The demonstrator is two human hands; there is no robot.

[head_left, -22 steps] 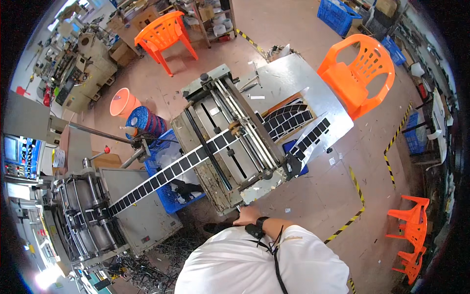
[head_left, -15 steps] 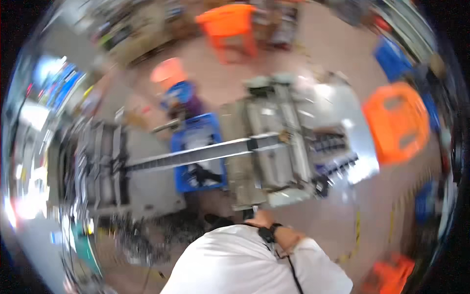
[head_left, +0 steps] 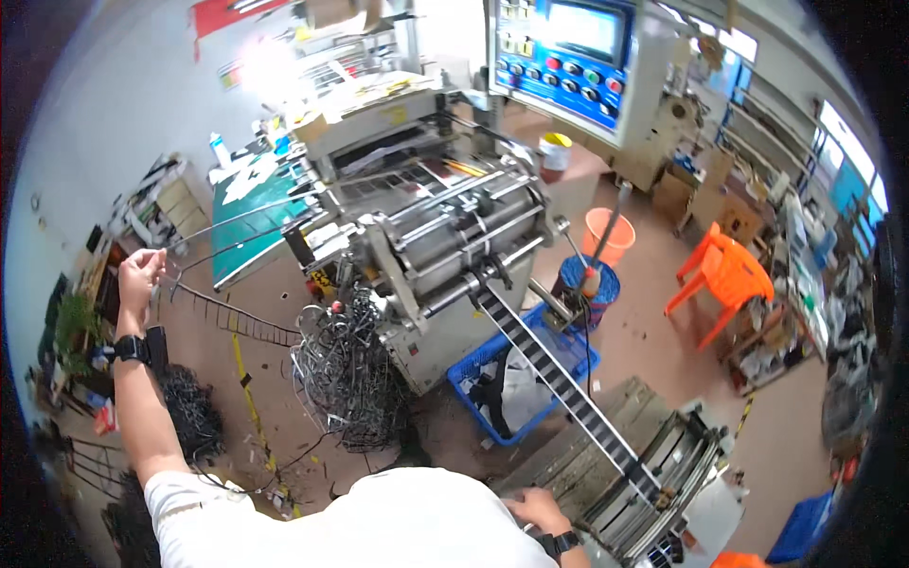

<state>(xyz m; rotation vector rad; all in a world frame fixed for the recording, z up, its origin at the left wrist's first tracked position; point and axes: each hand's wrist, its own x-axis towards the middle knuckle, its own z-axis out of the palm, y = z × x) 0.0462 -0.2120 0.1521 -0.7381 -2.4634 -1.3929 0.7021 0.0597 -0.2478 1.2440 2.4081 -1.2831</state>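
My left hand (head_left: 138,275) is raised far out to the left, its fingers pinched on a thin dark ladder-like waste strip (head_left: 237,324). The strip runs from the hand down to a tangled pile of the same scrap (head_left: 343,371) beside a grey roller machine (head_left: 454,237). A black band sits on that wrist. My right hand (head_left: 536,509) rests low on the edge of a second roller unit (head_left: 653,464); my white shirt hides part of it. A black-and-white patterned band (head_left: 559,379) stretches between the two machines.
A blue crate (head_left: 479,371) lies under the band. An orange bucket (head_left: 608,239) and an orange chair (head_left: 725,275) stand to the right. A blue control panel (head_left: 568,57) is behind the machine, and a green table (head_left: 248,210) is at the left. More dark scrap (head_left: 194,417) lies on the floor.
The view has swung from looking straight down on the second roller unit to facing the first machine. My left arm has come into view, raised with the waste strip. My right hand stays on the roller unit.
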